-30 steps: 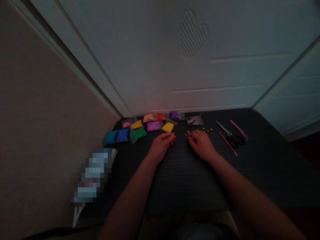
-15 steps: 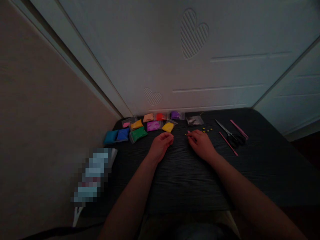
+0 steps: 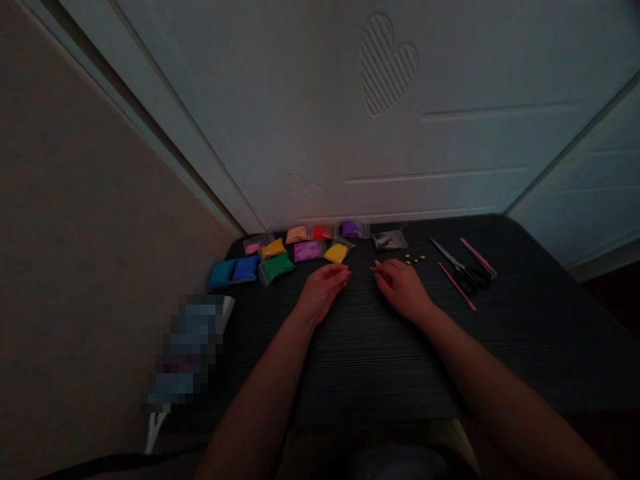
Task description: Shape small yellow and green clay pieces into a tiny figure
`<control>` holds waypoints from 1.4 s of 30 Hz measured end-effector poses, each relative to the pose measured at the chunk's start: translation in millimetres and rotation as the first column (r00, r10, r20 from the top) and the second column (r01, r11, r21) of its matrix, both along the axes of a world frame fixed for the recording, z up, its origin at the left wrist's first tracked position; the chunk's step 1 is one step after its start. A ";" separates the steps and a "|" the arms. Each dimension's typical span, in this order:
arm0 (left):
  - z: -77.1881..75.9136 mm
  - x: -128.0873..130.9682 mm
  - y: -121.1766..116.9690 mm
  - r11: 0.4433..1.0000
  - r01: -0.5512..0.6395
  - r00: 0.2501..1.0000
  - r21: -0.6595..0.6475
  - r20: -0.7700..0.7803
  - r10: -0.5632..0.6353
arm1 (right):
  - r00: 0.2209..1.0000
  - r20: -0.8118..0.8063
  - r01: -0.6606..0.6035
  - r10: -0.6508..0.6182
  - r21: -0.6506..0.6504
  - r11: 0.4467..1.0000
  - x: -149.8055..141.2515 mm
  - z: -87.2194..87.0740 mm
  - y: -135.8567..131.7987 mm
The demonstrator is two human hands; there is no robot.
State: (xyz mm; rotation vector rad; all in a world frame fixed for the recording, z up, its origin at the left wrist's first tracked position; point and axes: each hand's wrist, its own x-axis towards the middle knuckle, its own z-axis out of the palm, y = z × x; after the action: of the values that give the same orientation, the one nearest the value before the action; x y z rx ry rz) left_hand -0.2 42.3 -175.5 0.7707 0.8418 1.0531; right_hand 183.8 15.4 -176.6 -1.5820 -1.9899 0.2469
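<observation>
My left hand [image 3: 323,293] is closed in a pinch above the table; whatever its fingertips hold, if anything, is too small to make out. Facing it across a small gap, my right hand [image 3: 403,288] is also closed, with a tiny yellow clay piece [image 3: 372,269] at its fingertips. A small pink tip [image 3: 377,263] shows by those fingers, and I cannot tell what it belongs to. Several yellow clay bits [image 3: 415,261] lie just beyond my right hand. Nearest to my left hand is a bag of yellow clay [image 3: 337,253].
Bags of coloured clay, such as a green one [image 3: 278,268] and a purple one [image 3: 353,230], line the dark table's [image 3: 370,373] back left. Scissors [image 3: 460,267], a pink stick tool [image 3: 457,287] and pink tweezers [image 3: 479,257] lie right. A white door [image 3: 310,100] stands behind.
My left hand's fingertips have shifted very slightly to the right. My right hand stays in nearly the same place with the yellow piece.
</observation>
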 end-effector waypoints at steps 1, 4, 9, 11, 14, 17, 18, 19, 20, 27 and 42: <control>0.4 0.1 -0.3 1.000 0.000 1.000 0.006 0.001 0.000 | 1.000 0.000 -0.001 0.001 0.000 1.000 -0.2 -0.1 0.0; 1.1 0.3 -0.9 1.000 0.001 1.000 0.021 -0.005 -0.001 | 1.000 -0.002 -0.003 0.003 0.002 1.000 -0.7 -0.1 -0.2; 1.7 0.2 -0.8 1.000 -0.003 1.000 0.012 -0.022 0.003 | 1.000 -0.004 -0.010 0.010 -0.002 1.000 -0.5 0.4 -0.6; 2.2 0.2 -0.9 1.000 -0.003 1.000 0.009 -0.024 0.003 | 1.000 -0.003 -0.014 0.014 -0.006 1.000 -0.2 0.6 -0.5; 2.7 0.4 -1.0 1.000 0.005 1.000 0.012 -0.021 -0.005 | 1.000 -0.001 -0.019 0.019 -0.007 1.000 -0.1 0.7 -0.3; 1.8 0.4 -0.8 1.000 0.010 1.000 0.021 -0.016 -0.010 | 1.000 -0.002 -0.020 0.020 -0.005 1.000 -0.4 0.7 -0.4; 1.3 0.2 -0.7 1.000 0.012 1.000 0.024 -0.015 -0.011 | 1.000 -0.003 -0.019 0.019 -0.004 1.000 -0.6 0.7 -0.5; 0.9 0.0 -0.6 1.000 0.014 1.000 0.027 -0.013 -0.014 | 1.000 -0.003 -0.019 0.019 -0.003 1.000 -0.9 0.7 -0.6; 0.7 -0.2 -0.5 0.999 0.018 1.000 0.031 -0.012 -0.017 | 1.000 -0.003 -0.019 0.019 -0.003 1.000 -1.1 0.8 -0.8; 2.2 -0.8 -1.9 0.997 0.048 0.998 0.055 -0.040 -0.046 | 1.000 -0.004 -0.028 0.028 -0.002 1.000 -1.9 2.6 -1.7; -3.6 4.0 -4.4 0.878 0.171 0.820 0.447 -0.559 0.125 | 1.000 0.002 -0.015 0.015 -0.001 1.000 -2.5 2.3 -1.0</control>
State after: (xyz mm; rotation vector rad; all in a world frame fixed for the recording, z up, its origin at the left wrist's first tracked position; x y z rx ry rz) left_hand 3.9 37.9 -179.1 1.5813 1.0870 1.0281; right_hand 181.3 14.4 -174.3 -1.5693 -2.0042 0.2527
